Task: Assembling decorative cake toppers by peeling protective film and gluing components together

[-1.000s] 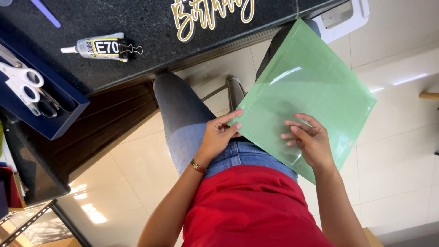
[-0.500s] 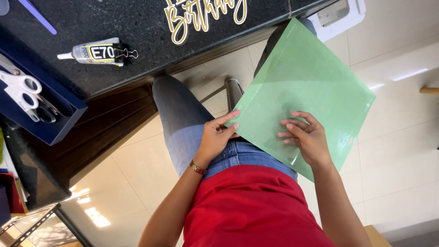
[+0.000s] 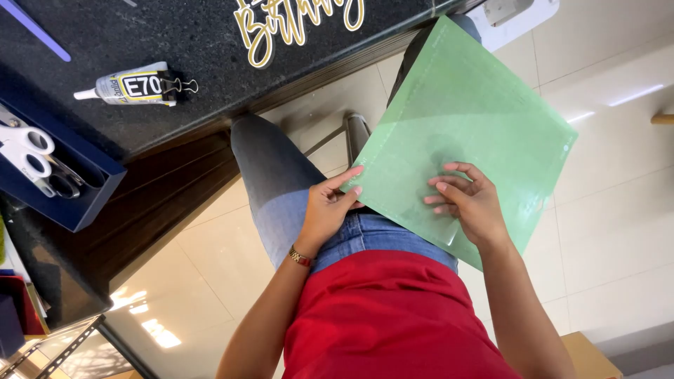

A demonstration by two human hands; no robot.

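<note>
The grip of the left hand (image 3: 326, 210) is pinching the near left edge of a green translucent sheet (image 3: 467, 123), thumb on top and fingers curled beneath, while the right hand (image 3: 470, 203) is lying on the sheet's upper face with its fingers bent and pressing down, so both hands are holding it. The sheet is resting tilted over the person's lap, above the blue jeans (image 3: 281, 182) and just past the red shirt (image 3: 393, 316), its far corner pointing away toward the bench. A thin bracelet (image 3: 300, 257) is sitting on the left wrist. Beyond the knees, pale floor tiles (image 3: 618, 210) are showing. Farther off, the dark speckled bench (image 3: 175, 42) is carrying a glue tube (image 3: 130, 85) with a binder clip (image 3: 179, 86) clamped on its end, gold cursive lettering (image 3: 295, 17), and, at its left edge, a dark blue tray (image 3: 77, 210) holding scissors (image 3: 28, 158) with white handles.
</note>
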